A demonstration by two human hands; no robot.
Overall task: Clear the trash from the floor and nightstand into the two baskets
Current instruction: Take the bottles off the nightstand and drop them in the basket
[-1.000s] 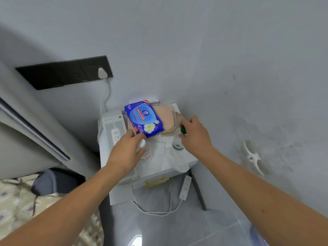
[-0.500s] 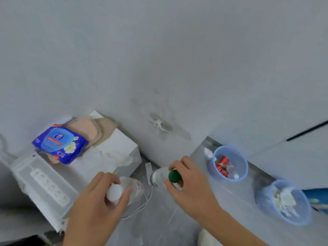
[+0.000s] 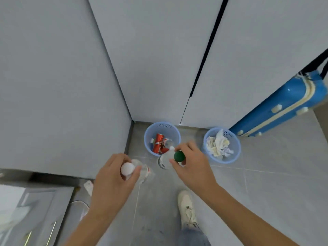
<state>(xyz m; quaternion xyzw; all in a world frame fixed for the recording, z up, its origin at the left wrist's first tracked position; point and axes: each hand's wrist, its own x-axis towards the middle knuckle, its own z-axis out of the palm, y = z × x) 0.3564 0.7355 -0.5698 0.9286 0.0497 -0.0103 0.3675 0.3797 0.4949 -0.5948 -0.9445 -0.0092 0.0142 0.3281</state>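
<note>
Left hand grips a white-capped bottle; right hand grips a green-capped bottle. Beyond them, the left basket holds cans and the right basket holds tissues.

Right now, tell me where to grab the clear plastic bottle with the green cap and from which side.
Grip the clear plastic bottle with the green cap at its neck, just under the cap, coming from above. It hangs cap-up with the body pointing down toward the left blue basket, and the right hand already pinches it there, so the narrow neck likely gives the surest hold.
</note>
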